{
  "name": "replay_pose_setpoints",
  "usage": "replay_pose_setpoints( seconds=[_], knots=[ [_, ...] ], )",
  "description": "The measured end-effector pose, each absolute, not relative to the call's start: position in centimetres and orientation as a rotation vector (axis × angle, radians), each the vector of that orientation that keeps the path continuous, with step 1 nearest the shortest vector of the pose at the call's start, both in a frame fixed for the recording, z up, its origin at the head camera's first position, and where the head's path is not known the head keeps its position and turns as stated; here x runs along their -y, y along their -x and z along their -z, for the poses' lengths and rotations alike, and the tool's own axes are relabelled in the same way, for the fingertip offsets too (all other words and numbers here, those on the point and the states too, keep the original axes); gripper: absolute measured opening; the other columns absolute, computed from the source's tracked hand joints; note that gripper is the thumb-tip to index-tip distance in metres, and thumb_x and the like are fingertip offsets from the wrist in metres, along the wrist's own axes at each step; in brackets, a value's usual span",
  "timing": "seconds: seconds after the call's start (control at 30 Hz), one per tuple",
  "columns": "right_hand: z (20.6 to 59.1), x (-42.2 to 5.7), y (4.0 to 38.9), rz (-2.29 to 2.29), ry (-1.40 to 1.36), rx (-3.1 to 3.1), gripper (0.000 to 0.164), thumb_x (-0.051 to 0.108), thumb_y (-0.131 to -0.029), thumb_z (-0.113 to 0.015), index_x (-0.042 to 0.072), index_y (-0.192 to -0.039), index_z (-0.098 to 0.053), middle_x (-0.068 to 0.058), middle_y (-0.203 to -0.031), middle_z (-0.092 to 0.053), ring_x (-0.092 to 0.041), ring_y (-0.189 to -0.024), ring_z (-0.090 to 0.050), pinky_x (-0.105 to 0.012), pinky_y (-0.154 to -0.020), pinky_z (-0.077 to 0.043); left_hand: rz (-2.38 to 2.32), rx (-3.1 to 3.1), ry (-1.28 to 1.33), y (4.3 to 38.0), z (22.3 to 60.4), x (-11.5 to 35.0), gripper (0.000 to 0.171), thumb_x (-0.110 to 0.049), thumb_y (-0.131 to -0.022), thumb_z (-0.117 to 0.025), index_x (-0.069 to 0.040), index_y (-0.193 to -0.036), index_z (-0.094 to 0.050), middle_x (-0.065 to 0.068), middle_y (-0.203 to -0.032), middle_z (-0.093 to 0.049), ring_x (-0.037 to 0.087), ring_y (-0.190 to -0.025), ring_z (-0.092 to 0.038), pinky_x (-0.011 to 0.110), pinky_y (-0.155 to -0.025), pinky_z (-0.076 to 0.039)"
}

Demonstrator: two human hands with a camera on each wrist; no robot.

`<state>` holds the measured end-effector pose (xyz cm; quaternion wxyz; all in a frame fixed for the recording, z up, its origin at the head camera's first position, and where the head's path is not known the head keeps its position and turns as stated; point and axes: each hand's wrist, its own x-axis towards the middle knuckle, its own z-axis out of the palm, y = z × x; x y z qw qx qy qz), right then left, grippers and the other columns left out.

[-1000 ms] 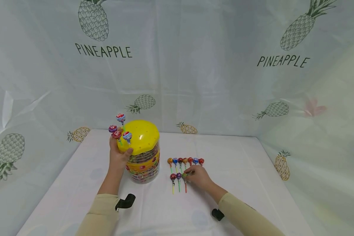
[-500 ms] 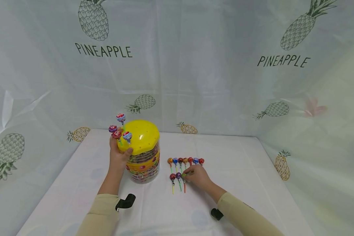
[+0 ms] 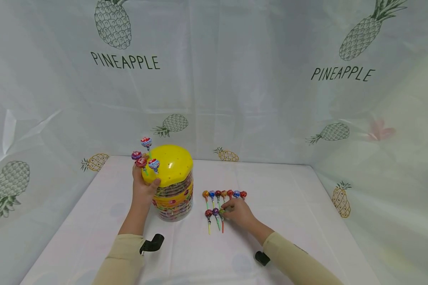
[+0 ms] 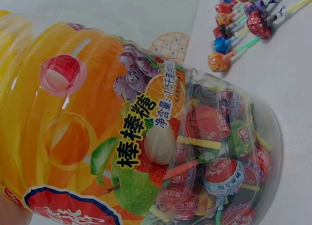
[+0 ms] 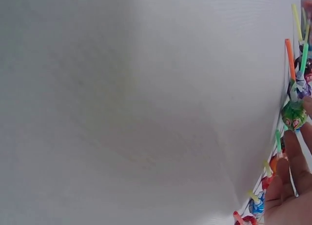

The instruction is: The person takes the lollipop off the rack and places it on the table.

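A clear candy jar with a yellow lid stands upright on the table. My left hand grips it by the lid's left side, thumb in front. Several lollipops poke up from that side of the lid. In the left wrist view the jar's fruit-printed label shows, with more lollipops inside. My right hand pinches a green lollipop by its head, its orange stick pointing toward me. Beside it on the left lie a purple lollipop and a dark red one.
Behind the right hand runs a row of several lollipops, their sticks toward me; the hand hides some sticks. The white-covered table meets a pineapple-print curtain at the back.
The green lollipop and right hand have shifted slightly left, up against the purple lollipop, whose stick now slants to the right. The left hand and jar have stayed put.
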<state>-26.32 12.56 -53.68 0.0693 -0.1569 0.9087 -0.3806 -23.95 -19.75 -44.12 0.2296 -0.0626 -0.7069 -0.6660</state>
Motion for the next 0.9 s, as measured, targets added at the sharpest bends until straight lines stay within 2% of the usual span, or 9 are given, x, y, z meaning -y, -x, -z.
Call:
replay_pose_setpoints(
  seconds=[0.13, 0.27, 0.43, 0.53, 0.9],
  knots=[
    [53.7, -12.4, 26.7, 1.180, 0.590, -2.729, 0.021, 0.017, -0.080, -0.081, 0.011, -0.100, -0.076, 0.002, -0.101, -0.069, -0.023, -0.102, -0.059, -0.046, -0.090, -0.048, 1.831, 1.940, 0.181, 23.9, 44.1, 19.8, 0.067, -0.023, -0.095, -0.062, -0.030, -0.150, -0.026, -0.006, -0.143, -0.032, 0.014, -0.127, -0.041, 0.015, -0.100, -0.040],
    [53.7, -12.0, 27.2, 1.148, 0.740, -2.709, 0.021, 0.011, -0.082, -0.079, 0.011, -0.103, -0.076, 0.003, -0.104, -0.070, -0.023, -0.106, -0.059, -0.047, -0.094, -0.047, 1.835, 1.933, 0.188, 23.8, 44.1, 19.8, 0.066, -0.023, -0.095, -0.062, -0.030, -0.151, -0.027, -0.006, -0.143, -0.031, 0.015, -0.125, -0.041, 0.015, -0.099, -0.040],
    [53.8, -11.4, 27.5, 1.109, 0.795, -2.665, 0.023, 0.006, -0.083, -0.077, 0.010, -0.105, -0.076, 0.003, -0.107, -0.071, -0.019, -0.106, -0.062, -0.040, -0.093, -0.050, 1.836, 1.945, 0.173, 23.9, 44.1, 19.7, 0.068, -0.024, -0.094, -0.063, -0.033, -0.151, -0.027, -0.006, -0.143, -0.029, 0.015, -0.124, -0.042, 0.015, -0.098, -0.041],
    [53.8, -11.2, 27.5, 1.113, 0.802, -2.653, 0.022, 0.004, -0.082, -0.077, 0.010, -0.103, -0.077, 0.002, -0.105, -0.072, -0.018, -0.103, -0.063, -0.037, -0.090, -0.051, 1.837, 1.939, 0.179, 23.9, 44.1, 19.7, 0.070, -0.021, -0.094, -0.064, -0.030, -0.152, -0.026, -0.006, -0.143, -0.029, 0.015, -0.125, -0.043, 0.015, -0.098, -0.041],
    [53.8, -10.9, 27.4, 1.105, 0.751, -2.673, 0.019, 0.006, -0.081, -0.078, 0.011, -0.100, -0.078, 0.003, -0.100, -0.071, -0.019, -0.101, -0.062, -0.039, -0.089, -0.050, 1.846, 1.932, 0.199, 23.9, 44.1, 19.8, 0.067, -0.021, -0.095, -0.062, -0.031, -0.151, -0.026, -0.006, -0.142, -0.031, 0.015, -0.124, -0.043, 0.015, -0.098, -0.041]
  ],
)
